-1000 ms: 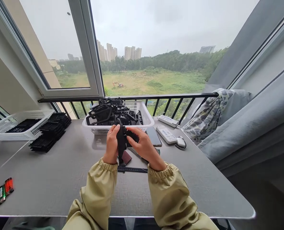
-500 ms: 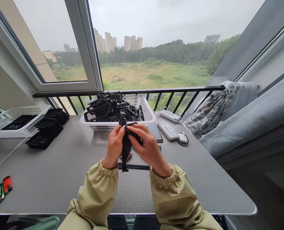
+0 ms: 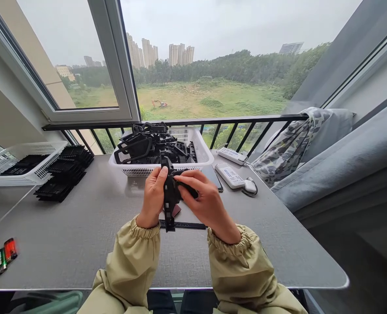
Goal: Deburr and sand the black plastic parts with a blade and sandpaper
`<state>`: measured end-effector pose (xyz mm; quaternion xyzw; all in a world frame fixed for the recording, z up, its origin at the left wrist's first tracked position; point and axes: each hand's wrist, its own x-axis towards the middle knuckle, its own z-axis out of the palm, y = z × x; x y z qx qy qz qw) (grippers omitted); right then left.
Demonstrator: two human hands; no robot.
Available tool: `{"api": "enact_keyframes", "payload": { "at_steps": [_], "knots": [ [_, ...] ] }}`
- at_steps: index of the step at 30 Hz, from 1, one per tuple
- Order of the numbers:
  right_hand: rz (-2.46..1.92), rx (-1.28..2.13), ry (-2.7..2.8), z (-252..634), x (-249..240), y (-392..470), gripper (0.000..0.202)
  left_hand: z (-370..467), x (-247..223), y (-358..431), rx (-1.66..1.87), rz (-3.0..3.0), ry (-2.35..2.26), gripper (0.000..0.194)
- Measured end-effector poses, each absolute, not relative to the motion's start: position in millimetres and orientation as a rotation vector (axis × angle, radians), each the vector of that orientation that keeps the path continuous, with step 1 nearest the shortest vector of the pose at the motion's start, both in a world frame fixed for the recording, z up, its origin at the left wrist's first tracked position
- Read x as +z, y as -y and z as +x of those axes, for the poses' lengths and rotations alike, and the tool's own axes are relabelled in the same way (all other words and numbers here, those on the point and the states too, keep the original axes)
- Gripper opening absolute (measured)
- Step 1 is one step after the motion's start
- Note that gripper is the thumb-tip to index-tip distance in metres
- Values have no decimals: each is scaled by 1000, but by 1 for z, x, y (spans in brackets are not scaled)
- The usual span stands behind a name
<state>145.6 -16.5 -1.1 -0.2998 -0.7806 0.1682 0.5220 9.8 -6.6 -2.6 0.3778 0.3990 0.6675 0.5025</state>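
Note:
In front of the basket, my left hand [image 3: 153,194] grips a black plastic part [image 3: 169,203], long and narrow, held upright with small cutouts along it. The thumb presses on its upper face. My right hand [image 3: 203,198] is closed at the part's right side. Its fingers pinch a dark handle-like piece [image 3: 191,190] that meets the part; its exact kind and its far end are hidden. Below the hands lie a black ruler-like strip [image 3: 188,225] and a small brown-red piece [image 3: 176,211], partly covered by the part.
Behind the hands, a white basket [image 3: 203,150] is heaped with black plastic parts [image 3: 147,146]. On the left are stacked black pieces [image 3: 62,174] and another white basket [image 3: 48,152]. White power strips [image 3: 230,175] lie right; two lighters [image 3: 5,256] lie front left.
The black part has turned so its broader face with cutouts shows. My right hand has shifted slightly right and down, still pinching the dark piece.

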Motion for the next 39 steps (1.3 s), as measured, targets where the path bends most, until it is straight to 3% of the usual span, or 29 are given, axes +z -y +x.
{"api": "enact_keyframes", "payload": {
  "at_steps": [7, 14, 20, 26, 29, 39],
  "knots": [
    [-617, 525, 2171, 153, 3, 25, 22, 10, -5, 7, 1665, 958, -991, 39],
    [-696, 364, 1901, 143, 0, 19, 22, 11, -7, 8, 1649, 990, -990, 39],
    [-650, 476, 2071, 159, 3, 21, 24, 15, -9, 8, 1650, 931, -917, 34],
    [-858, 430, 1548, 165, 2, 6, 18, 11, -3, 5, 1691, 634, -739, 32],
    [-802, 499, 1599, 159, -2, 2, 19, 9, -2, 5, 1696, 534, -748, 30],
    [-792, 373, 1636, 155, -2, 6, 22, 11, 1, 9, 1611, 687, -844, 41]
  ]
}}
